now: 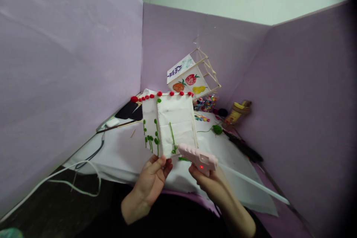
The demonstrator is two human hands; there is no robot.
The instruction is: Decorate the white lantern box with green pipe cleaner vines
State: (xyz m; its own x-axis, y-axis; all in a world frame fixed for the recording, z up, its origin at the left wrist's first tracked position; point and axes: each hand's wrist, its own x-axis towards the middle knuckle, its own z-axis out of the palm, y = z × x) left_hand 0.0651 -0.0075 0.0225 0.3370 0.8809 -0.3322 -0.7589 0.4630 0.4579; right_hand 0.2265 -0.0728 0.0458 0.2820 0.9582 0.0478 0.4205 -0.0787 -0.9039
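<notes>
My left hand (153,174) is closed on the bottom corner of a white paper box (178,111), which is held up above the table. Red pompoms run along the top edge of the box, and green stems with leaves cover its left side. A green strip stands on the front panel. In my right hand (205,178) is a pink glue gun (197,156) with a red light lit, its nozzle at the lower part of the green strip. The trigger side is hidden by my fingers.
Behind stands a tilted stick-framed box (188,78) with painted fruit. Bags of colored beads (209,103), a green yarn ball (217,129) and a yellow item (235,113) lie to the right. At the left are black objects (126,111) and a looping white cable (92,194).
</notes>
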